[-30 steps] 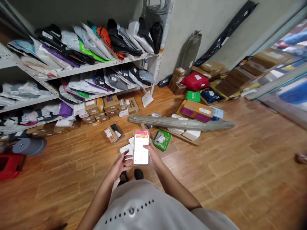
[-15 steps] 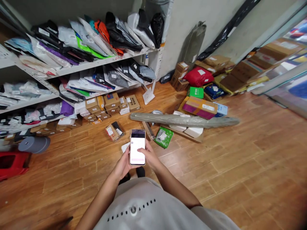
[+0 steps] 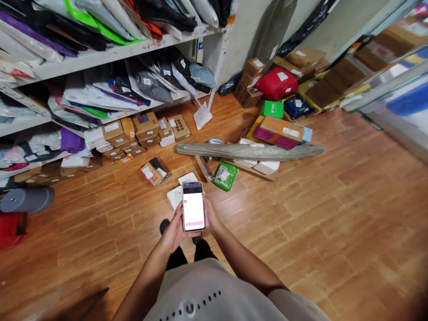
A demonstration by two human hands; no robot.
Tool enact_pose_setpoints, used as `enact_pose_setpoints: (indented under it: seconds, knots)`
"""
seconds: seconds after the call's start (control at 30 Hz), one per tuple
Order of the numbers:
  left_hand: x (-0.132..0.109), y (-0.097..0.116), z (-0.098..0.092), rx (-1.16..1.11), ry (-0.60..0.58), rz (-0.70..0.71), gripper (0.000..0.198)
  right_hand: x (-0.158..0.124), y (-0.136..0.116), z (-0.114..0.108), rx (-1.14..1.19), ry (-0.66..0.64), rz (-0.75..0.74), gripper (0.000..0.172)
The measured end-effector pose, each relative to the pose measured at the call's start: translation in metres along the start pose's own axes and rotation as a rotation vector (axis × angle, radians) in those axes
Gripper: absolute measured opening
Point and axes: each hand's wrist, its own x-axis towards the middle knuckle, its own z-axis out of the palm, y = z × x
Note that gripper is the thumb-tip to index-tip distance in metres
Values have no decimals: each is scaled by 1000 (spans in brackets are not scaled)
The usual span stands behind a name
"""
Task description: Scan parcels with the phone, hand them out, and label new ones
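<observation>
A phone (image 3: 193,213) sat between a person's two hands above the wooden floor (image 3: 284,249), its long axis running away from the body, lower end closest to the wearer. Neither hand was nearer than the other, for both were in contact: the left hand (image 3: 174,232) was closed around the left edge and lower end, its fingers passing beneath, while the right hand (image 3: 211,216) gripped the right edge, thumb alongside rather than over the glass. How far the right hand's fingers reached behind the phone could not be told, as its body hid them.

The phone lay to the right of the left hand and to the left of the right, screen up and lit. The display was mostly white, with a dark band across the top, a small dark mark at upper left and a pink bar near the bottom; any wording was too small to read. A thin, pale brownish rim showed along its side.

Just past the hands, lower down on the floor, were white packets (image 3: 175,196). A green package (image 3: 225,175) lay beyond the right hand, a small brown box (image 3: 151,174) beyond the left, and a long grey bundle (image 3: 247,152) farther out.
</observation>
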Motion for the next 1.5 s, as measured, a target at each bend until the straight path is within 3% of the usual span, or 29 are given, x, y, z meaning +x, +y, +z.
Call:
enact_pose_setpoints:
  seconds: [0.13,0.23,0.33,0.43,0.6,0.77,0.9,1.03,1.13,1.3,1.5]
  knots:
    - [20,15,-48,-5,-29,-91,63,22,35,9,24,45,23,41]
    - [52,19,-101,-18,-46,-168,60,53,75,4,-14,48,7,50]
    - [100,9,-163,-29,-77,-234,56,97,128,-14,-98,18,-12,62]
    - [153,-17,-222,-37,-66,-254,54,150,190,-42,-97,101,-6,55]
    - [243,-78,-311,-40,-31,-298,57,239,290,-105,-54,198,37,38]
    - [349,-123,-399,204,67,-191,52,321,359,-173,-27,97,80,30]
    - [438,-143,-456,484,-14,-90,54,376,399,-223,-3,-60,130,32]
    - [497,-162,-490,643,-45,-7,53,417,430,-260,-102,-120,53,38]
    - [513,-171,-506,663,-58,35,51,432,449,-273,-139,-148,3,41]
    - [503,-171,-522,560,-129,-29,44,425,472,-265,-103,-121,15,39]
    - [484,-176,-535,677,-166,-28,39,414,486,-260,-115,-160,74,34]
